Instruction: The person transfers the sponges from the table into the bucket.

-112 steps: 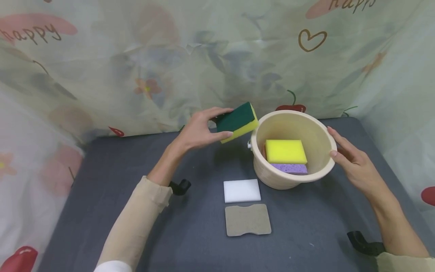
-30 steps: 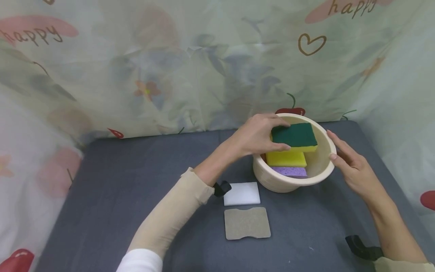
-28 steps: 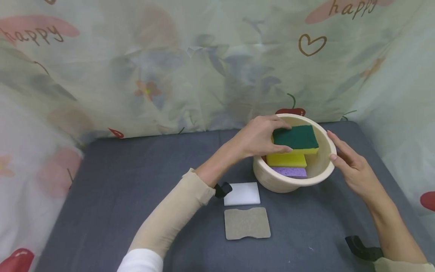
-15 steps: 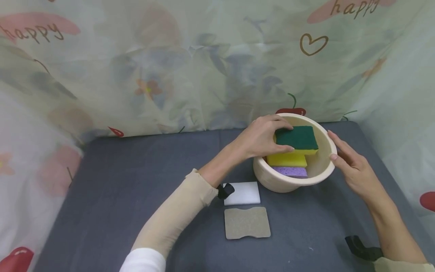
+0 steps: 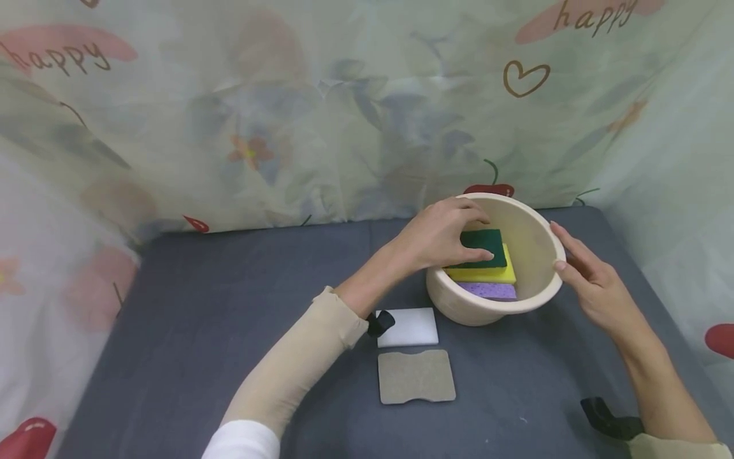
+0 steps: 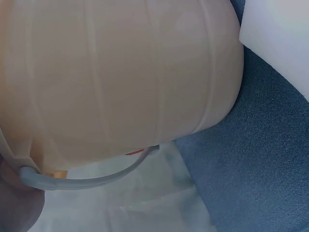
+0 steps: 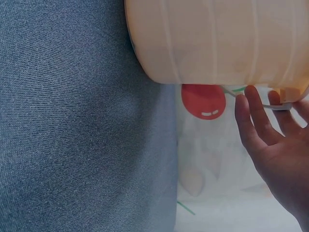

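A cream bucket (image 5: 493, 309) stands on the dark table, with a green-and-yellow scouring sponge (image 5: 487, 245) lying inside. Under that sponge are a yellow sponge (image 5: 509, 273) and a speckled purple sponge (image 5: 487, 291). My left hand (image 5: 444, 233) reaches over the bucket's left rim, thumb and fingers spread apart above the green scouring face. Only part of that hand shows in the left wrist view, at the lower left edge. My right hand (image 5: 596, 277) holds the bucket's right rim, thumb at the edge. In the right wrist view, its fingers (image 7: 258, 116) lie along the bucket's outer wall.
A white foam block (image 5: 408, 327) lies on the table in front of the bucket. Nearer is a flat grey-brown pad (image 5: 417, 377) with notched long edges. The bucket's grey handle (image 6: 87, 182) hangs at its far side. A patterned curtain (image 5: 287, 127) borders the table.
My left hand has carried the green-and-yellow scouring sponge rightward into the bucket and let it go; it now lies lower, on the yellow sponge. My right hand has stayed at the rim.
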### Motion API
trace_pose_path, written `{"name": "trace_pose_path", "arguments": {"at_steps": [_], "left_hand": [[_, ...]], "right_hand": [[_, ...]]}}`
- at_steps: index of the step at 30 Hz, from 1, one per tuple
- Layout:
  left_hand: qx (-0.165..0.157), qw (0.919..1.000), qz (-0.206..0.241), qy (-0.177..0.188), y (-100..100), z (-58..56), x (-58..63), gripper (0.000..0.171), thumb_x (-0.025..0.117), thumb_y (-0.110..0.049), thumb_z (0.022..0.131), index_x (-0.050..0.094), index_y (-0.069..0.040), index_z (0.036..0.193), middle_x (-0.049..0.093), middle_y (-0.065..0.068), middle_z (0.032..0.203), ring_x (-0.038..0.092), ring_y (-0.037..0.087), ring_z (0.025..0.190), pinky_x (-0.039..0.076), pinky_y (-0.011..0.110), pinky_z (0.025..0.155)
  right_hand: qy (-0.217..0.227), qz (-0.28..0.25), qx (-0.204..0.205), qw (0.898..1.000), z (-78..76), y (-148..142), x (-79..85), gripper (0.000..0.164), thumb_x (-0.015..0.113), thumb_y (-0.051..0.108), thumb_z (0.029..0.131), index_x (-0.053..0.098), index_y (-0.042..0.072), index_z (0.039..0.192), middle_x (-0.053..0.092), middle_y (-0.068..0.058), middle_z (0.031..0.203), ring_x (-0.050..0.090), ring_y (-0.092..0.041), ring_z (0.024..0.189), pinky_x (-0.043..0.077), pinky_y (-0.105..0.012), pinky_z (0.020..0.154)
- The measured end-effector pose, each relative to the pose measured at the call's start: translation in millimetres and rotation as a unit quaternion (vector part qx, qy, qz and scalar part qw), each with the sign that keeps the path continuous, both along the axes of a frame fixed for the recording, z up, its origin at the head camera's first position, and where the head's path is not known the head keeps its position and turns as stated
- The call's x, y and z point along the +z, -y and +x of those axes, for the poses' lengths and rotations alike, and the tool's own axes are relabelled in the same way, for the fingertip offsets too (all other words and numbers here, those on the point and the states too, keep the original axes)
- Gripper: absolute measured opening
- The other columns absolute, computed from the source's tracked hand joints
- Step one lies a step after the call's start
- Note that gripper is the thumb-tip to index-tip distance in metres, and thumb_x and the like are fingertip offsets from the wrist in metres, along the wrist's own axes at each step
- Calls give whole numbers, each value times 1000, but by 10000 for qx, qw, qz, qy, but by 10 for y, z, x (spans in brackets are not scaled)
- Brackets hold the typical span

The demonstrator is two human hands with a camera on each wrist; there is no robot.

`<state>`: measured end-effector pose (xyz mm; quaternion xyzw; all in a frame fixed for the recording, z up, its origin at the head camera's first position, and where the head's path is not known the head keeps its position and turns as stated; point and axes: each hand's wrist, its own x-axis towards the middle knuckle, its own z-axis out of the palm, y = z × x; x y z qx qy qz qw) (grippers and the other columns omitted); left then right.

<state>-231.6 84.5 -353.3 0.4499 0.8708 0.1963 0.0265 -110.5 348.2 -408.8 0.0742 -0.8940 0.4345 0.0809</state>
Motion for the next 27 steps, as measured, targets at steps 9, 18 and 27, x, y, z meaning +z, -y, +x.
{"name": "trace_pose_path", "arguments": {"at_steps": [9, 18, 27], "left_hand": [[-36, 9998, 166, 103, 18, -3, -10, 53, 72, -49, 87, 65, -21, 131, 58, -6, 134, 50, 9, 127, 38, 21, 102], [-559, 9943, 889, 208, 136, -7, -27, 37, 71, -31, 93, 67, -16, 127, 62, -4, 129, 54, 8, 121, 39, 18, 99], [-446, 9911, 1244, -137, 318, 3, -24, 33, 71, -26, 93, 70, -16, 123, 62, -3, 129, 51, 11, 125, 35, 20, 105]], "right_hand": [[114, 74, -98, 9999, 3, 4, -7, 64, 55, 14, 103, 26, 27, 158, 40, -17, 150, 45, 10, 109, 35, -1, 81], [21, 6, -33, 10000, 2, 22, -3, 64, 55, 11, 102, 28, 26, 158, 43, -11, 148, 47, 9, 109, 37, -2, 82], [169, 104, -208, 9996, 4, 9, 4, 63, 55, 16, 103, 27, 30, 158, 42, -16, 148, 43, 11, 110, 34, -2, 82]]}}
